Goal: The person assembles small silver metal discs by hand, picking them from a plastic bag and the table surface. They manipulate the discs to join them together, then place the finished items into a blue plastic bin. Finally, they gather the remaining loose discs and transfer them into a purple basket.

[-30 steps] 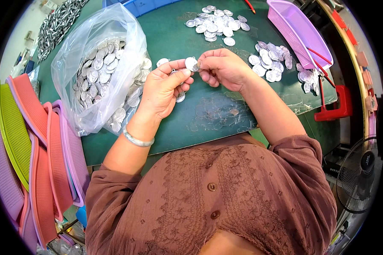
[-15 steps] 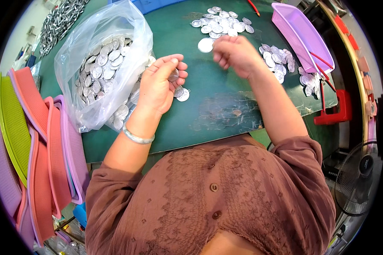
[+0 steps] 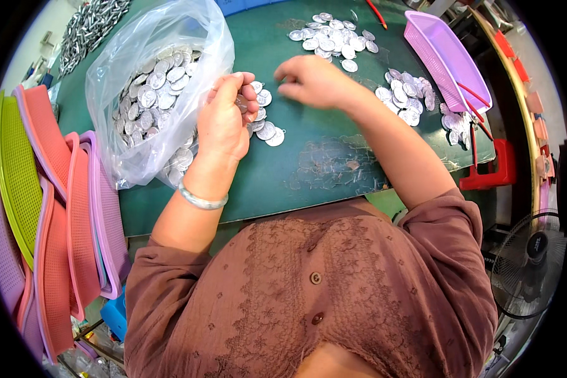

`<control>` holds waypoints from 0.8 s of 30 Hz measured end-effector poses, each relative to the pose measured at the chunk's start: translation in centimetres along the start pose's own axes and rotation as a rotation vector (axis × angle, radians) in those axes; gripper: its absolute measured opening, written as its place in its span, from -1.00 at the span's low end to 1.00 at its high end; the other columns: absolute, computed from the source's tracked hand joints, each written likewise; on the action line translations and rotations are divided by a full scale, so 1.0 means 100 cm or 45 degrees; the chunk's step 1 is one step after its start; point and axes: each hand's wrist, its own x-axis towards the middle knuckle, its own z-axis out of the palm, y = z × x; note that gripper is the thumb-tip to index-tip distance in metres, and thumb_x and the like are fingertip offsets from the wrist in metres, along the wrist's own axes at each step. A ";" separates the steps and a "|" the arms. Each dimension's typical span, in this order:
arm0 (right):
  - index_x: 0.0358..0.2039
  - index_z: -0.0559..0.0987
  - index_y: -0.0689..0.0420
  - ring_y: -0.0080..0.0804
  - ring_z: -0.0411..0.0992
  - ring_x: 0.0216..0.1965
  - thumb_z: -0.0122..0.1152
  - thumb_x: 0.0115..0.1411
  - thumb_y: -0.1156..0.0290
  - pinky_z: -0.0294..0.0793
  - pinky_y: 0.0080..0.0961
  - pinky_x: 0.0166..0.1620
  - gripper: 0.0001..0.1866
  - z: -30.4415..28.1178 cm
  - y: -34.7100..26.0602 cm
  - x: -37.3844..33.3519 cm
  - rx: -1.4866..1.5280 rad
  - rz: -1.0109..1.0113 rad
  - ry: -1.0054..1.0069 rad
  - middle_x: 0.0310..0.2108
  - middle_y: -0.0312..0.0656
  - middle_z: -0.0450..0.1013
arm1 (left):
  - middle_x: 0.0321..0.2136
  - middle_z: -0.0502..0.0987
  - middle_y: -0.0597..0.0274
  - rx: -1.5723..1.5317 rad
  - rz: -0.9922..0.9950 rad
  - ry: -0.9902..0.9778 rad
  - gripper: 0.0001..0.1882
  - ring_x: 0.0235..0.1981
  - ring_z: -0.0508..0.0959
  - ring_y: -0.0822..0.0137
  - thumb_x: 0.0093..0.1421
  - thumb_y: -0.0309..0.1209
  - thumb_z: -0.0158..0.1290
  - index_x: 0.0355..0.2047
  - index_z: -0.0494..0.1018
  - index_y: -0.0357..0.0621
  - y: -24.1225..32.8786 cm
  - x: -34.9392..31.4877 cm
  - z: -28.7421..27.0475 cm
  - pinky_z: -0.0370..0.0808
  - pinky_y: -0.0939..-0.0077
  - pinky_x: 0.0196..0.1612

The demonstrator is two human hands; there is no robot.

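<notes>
- A green table (image 3: 309, 170) is seen filling the middle of the view, with a stack of pink, purple and green trays (image 3: 50, 208) at nine o'clock and a purple basket (image 3: 444, 53) at two o'clock.
- A clear bag (image 3: 151, 82) full of silver discs is seen at ten o'clock, its mouth lying open beside the left hand.
- The left hand (image 3: 227, 116) is curled, fingers pressed together over a few discs (image 3: 268, 129); more of these lie loose on the table just at its fingertips.
- The right hand (image 3: 312, 82) is held at twelve o'clock above the table, fingers drawn loosely together; whether anything is pinched cannot be told.
- Two loose disc piles are seen: one (image 3: 334, 38) at twelve o'clock, another (image 3: 406, 101) at one o'clock.
- The discs are judged light, stiff, thin and smooth, so likely slippery; each is best taken by its rim between thumb and forefinger.
</notes>
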 end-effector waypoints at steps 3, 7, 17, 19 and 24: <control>-0.41 0.50 0.22 -0.20 0.40 -0.42 0.16 -0.12 0.32 0.38 -0.37 -0.34 -0.73 0.017 -0.015 0.007 -0.004 0.018 -0.089 -0.47 -0.08 0.40 | -0.67 0.38 0.32 0.029 -0.007 0.027 -0.82 -0.70 0.34 0.49 0.12 -0.37 -0.08 -0.46 0.41 -0.25 -0.001 0.001 0.001 0.22 0.69 -0.68; -0.48 0.47 0.23 -0.17 0.38 -0.40 0.16 -0.14 0.35 0.36 -0.35 -0.33 -0.77 0.022 -0.020 0.009 -0.086 0.066 -0.032 -0.48 -0.07 0.39 | -0.67 0.39 0.33 0.054 -0.014 0.041 -0.83 -0.70 0.34 0.51 0.12 -0.37 -0.08 -0.47 0.41 -0.22 -0.001 0.001 0.002 0.22 0.70 -0.68; -0.52 0.44 0.20 -0.36 0.37 -0.52 0.09 -0.14 0.51 0.35 -0.48 -0.44 -0.89 -0.004 -0.007 -0.005 0.402 0.173 -0.116 -0.59 -0.14 0.40 | -0.64 0.39 0.29 0.139 -0.074 0.061 -0.86 -0.68 0.34 0.51 0.08 -0.38 -0.05 -0.44 0.38 -0.20 -0.005 0.001 0.003 0.21 0.72 -0.64; -0.52 0.41 0.21 -0.43 0.34 -0.55 0.09 -0.12 0.54 0.32 -0.54 -0.46 -0.91 -0.008 -0.009 -0.011 0.427 0.110 -0.002 -0.60 -0.18 0.38 | -0.61 0.41 0.27 0.185 -0.095 0.061 -0.84 -0.67 0.36 0.51 0.09 -0.37 -0.04 -0.41 0.37 -0.21 -0.006 0.000 0.004 0.23 0.72 -0.64; -0.52 0.39 0.22 -0.41 0.33 -0.53 0.09 -0.09 0.63 0.31 -0.58 -0.47 -0.91 -0.009 -0.024 -0.028 0.212 -0.306 0.416 -0.54 -0.21 0.34 | -0.56 0.43 0.25 0.195 -0.219 -0.090 -0.84 -0.62 0.40 0.50 0.11 -0.44 -0.06 -0.29 0.38 -0.22 -0.005 -0.002 0.007 0.29 0.72 -0.60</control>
